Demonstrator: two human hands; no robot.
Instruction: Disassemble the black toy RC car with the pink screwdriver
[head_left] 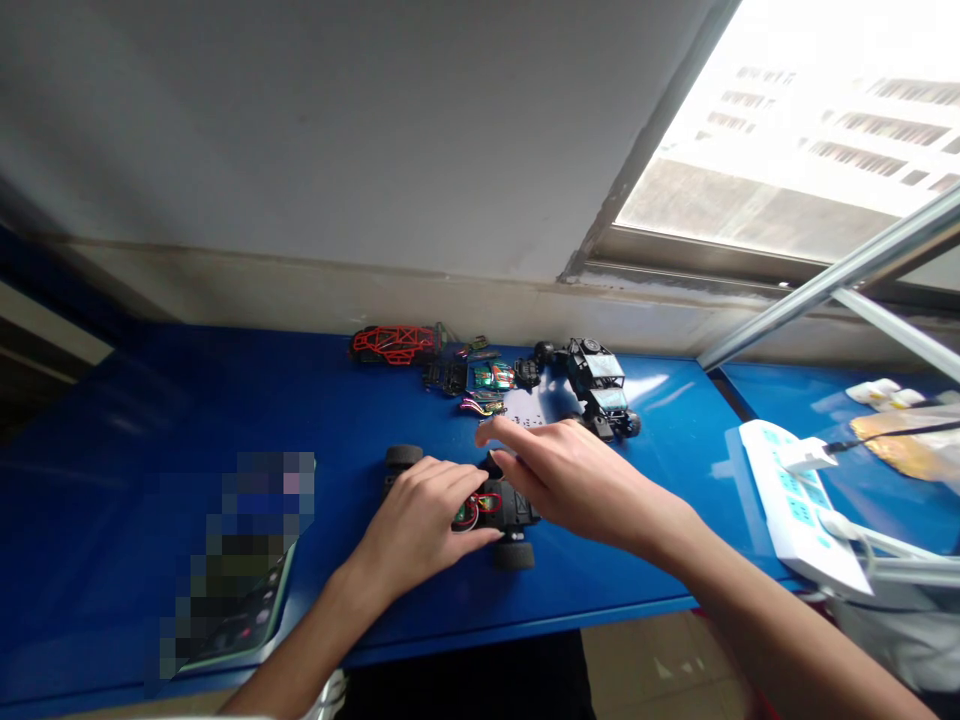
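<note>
A black toy car chassis point(517, 508) lies on the blue table with its body shell off, showing red and white wires point(487, 503) and a bit of green board. My left hand point(431, 510) grips it from the left, fingers over the far side and thumb along the near side. One wheel point(403, 457) sticks out beyond that hand, another wheel point(514, 556) on the near right. My right hand point(566, 475) hovers at the chassis's far right corner, by a mostly hidden dark wheel. Its bent index finger and thumb are apart; the other fingers are hidden.
Along the wall lie a red-framed toy car point(397, 344), a colourful toy car with loose parts point(491, 377) and a dark buggy point(600, 385). Small bits lie on a pale sheet point(525, 405). A partly blurred tablet point(240, 615) sits left, a power strip point(795, 500) right, beside a metal frame point(832, 285).
</note>
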